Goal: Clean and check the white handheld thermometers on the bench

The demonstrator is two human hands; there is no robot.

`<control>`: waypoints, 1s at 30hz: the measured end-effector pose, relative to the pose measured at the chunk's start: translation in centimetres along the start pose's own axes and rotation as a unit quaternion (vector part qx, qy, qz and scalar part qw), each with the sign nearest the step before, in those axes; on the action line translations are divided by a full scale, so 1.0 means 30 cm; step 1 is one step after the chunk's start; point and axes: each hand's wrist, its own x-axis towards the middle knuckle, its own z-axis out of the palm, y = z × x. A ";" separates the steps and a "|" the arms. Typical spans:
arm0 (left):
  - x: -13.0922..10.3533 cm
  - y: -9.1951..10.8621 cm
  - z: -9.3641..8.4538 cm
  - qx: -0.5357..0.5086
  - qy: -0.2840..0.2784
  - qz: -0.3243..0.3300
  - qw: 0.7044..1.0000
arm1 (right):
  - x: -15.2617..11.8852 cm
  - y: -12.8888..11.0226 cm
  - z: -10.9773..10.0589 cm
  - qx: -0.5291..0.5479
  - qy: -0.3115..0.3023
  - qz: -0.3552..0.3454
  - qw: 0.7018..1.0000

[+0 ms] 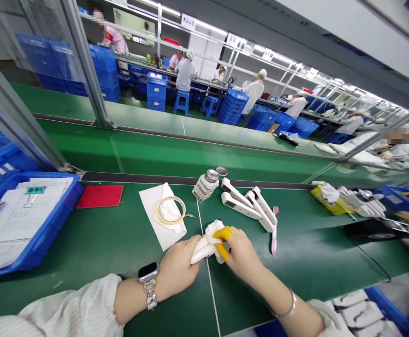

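My left hand (178,264), with a watch at the wrist, is closed on one end of a white device (200,250) above the green table. On my right hand (241,252), yellow covers sit on the fingertips, which pinch a white cloth (213,230) against the device's other end. Just beyond stands a labelled bottle (204,187) with a metal cap. Several white devices (241,206) lie to its right, beside a pink and white toothbrush (274,238). A tape roll (171,209) rests on white paper (151,210) at the left.
A blue tray of papers (55,234) and a red folder (99,196) are at the left. A yellow tray (331,201), more white parts and a black object (378,229) lie right, near another person's hands. A green conveyor (148,154) runs behind; below right is a box of white parts.
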 end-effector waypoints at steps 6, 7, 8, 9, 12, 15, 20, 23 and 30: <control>0.003 -0.003 0.006 0.003 0.001 -0.002 1.000 | -0.014 0.010 -0.005 0.011 -0.023 0.004 1.000; 0.003 -0.004 0.006 -0.001 0.001 0.001 1.000 | -0.015 -0.012 0.002 0.023 -0.033 -0.009 0.999; 0.003 -0.003 0.005 -0.005 0.000 0.004 1.000 | -0.017 -0.035 0.006 0.034 -0.044 -0.020 0.998; 0.003 -0.003 0.004 -0.008 -0.002 0.008 1.000 | -0.019 -0.056 0.007 0.043 -0.053 -0.028 0.997; 0.003 -0.002 0.001 -0.008 -0.006 0.005 1.000 | -0.042 -0.078 -0.027 0.045 -0.077 -0.027 0.996; 0.004 -0.002 0.002 -0.002 -0.003 -0.008 1.000 | -0.109 -0.015 -0.116 0.040 -0.152 -0.020 0.987; 0.011 -0.003 0.005 0.028 0.014 0.006 0.999 | -0.220 0.257 -0.206 0.083 -0.131 0.141 0.978; 0.013 -0.007 0.000 0.079 0.012 0.008 0.997 | -0.224 0.430 -0.156 0.002 0.017 0.309 0.951; -0.015 -0.015 -0.003 0.048 0.023 0.009 0.999 | -0.234 0.560 -0.086 0.054 0.121 0.363 0.922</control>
